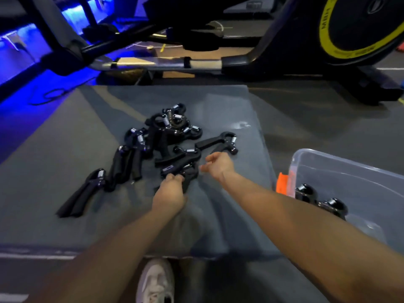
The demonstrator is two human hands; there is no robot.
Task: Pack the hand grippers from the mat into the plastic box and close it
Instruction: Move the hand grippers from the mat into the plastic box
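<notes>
Several black hand grippers with steel springs lie in a loose pile [166,130] on the grey mat [65,154]. My left hand [169,193] is closed around the handle of the nearest hand gripper [178,168] at the pile's front. My right hand [218,164] hovers just right of it, fingers apart and empty, close to another hand gripper [220,142]. The clear plastic box [358,171] stands open on the floor to the right of the mat, with two hand grippers [321,199] inside.
An exercise bike frame [166,62] and its yellow-ringed flywheel [358,27] stand beyond the mat's far edge. An orange clip [283,182] sits on the box's near-left corner. My white shoe [156,281] is at the mat's front edge.
</notes>
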